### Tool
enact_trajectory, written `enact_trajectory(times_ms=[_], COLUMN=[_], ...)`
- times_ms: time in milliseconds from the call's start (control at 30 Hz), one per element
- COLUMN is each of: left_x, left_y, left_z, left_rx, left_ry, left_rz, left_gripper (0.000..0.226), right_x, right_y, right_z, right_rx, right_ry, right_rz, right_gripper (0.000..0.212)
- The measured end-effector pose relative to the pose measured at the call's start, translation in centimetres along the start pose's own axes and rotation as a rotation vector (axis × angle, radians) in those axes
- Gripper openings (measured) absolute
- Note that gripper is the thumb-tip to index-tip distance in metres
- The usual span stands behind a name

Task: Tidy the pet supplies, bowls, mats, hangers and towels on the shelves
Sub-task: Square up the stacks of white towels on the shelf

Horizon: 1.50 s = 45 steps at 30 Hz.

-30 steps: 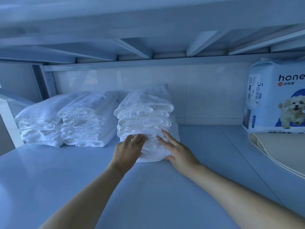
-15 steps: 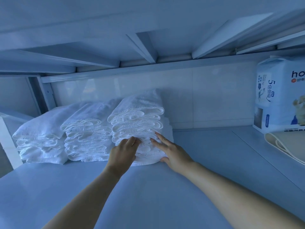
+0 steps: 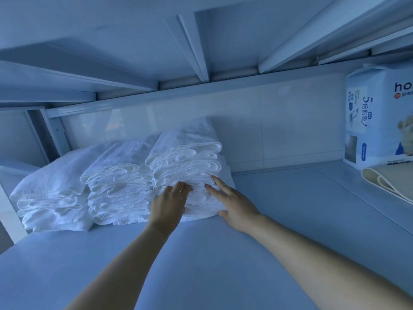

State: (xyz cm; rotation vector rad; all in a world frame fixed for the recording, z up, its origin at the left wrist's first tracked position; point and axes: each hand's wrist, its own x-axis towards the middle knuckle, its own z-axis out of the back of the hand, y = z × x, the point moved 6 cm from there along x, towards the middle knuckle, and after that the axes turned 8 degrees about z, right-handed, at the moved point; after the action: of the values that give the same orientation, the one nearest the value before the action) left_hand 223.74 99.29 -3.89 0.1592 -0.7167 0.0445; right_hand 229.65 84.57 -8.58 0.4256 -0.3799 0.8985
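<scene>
Your left hand point(image 3: 167, 204) and right hand point(image 3: 237, 206) press open-fingered against the front of the rightmost towel stack point(image 3: 185, 157) at the back of the shelf point(image 3: 223, 265), gripping nothing (it's soft, light, likely to slump), so take it from underneath at both sides.

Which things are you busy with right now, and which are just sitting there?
Busy with: the right towel stack, with the left hand and the right hand touching its front.

Just sitting: the middle towel stack, the left towel stack, the pet pad pack and the beige mat, all on the shelf.
</scene>
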Motion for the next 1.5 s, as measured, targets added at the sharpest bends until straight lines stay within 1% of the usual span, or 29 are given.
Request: enact_trajectory(times_ms=[100, 133, 200, 300, 400, 467, 500, 600, 700, 867, 1033, 1233, 1333, 1500], left_x=[-1.2, -1.9, -3.1, -3.8, -4.2, -4.4, -4.3, -3.9, -3.8, -3.0, -2.7, -2.4, -2.5, -3.4], left_y=[0.2, 0.4, 1.1, 1.4, 0.8, 0.1, 0.0, 1.1, 1.4, 2.0, 2.6, 3.6, 3.7, 2.9], left_z=[-1.6, -2.3, -2.5, -1.7, -0.8, -0.7, -1.1, -2.7, -3.7, -3.7, -4.3, -4.5, -4.3, -3.2], left_rx=[-0.048, -0.080, -0.168, -0.248, -0.315, -0.292, -0.299, -0.319, -0.275, -0.240, -0.201, -0.191, -0.183, -0.182], left_ry=[0.077, 0.115, 0.110, 0.059, 0.038, 0.020, 0.053, 0.169, 0.209, 0.159, 0.203, 0.234, 0.226, 0.194], left_rz=[0.049, 0.076, 0.130, 0.077, -0.007, -0.082, -0.085, 0.012, 0.053, 0.163, 0.235, 0.394, 0.397, 0.317], left_gripper=[0.053, 0.051, 0.047, 0.036, 0.027, 0.028, 0.027, 0.026, 0.029, 0.032, 0.025, 0.022, 0.022, 0.024], right_x=[-1.0, -1.4, -1.9, -2.4, -2.5, -2.3, -2.3, -2.2, -2.2, -2.1, -2.0, -2.3, -2.5, -2.9], right_y=[0.3, 0.3, 0.5, 0.6, 0.7, 0.7, 0.7, 0.4, 0.1, 0.1, -0.1, -0.1, 0.0, 0.3], right_z=[0.1, 0.4, 1.1, 1.9, 1.7, 1.4, 1.3, 1.0, 0.9, 0.7, 0.5, 0.6, 0.4, 1.0], right_rx=[0.021, 0.014, -0.016, -0.071, -0.127, -0.152, -0.162, -0.179, -0.141, -0.108, -0.065, 0.047, 0.068, 0.052], right_ry=[-0.028, -0.060, -0.132, -0.196, -0.183, -0.163, -0.153, -0.129, -0.113, -0.112, -0.117, -0.138, -0.127, -0.097], right_rz=[-0.011, -0.011, -0.018, -0.052, -0.069, -0.081, -0.087, -0.115, -0.128, -0.117, -0.100, -0.063, -0.061, -0.063], right_gripper=[0.076, 0.071, 0.058, 0.041, 0.032, 0.033, 0.034, 0.037, 0.039, 0.041, 0.044, 0.043, 0.044, 0.046])
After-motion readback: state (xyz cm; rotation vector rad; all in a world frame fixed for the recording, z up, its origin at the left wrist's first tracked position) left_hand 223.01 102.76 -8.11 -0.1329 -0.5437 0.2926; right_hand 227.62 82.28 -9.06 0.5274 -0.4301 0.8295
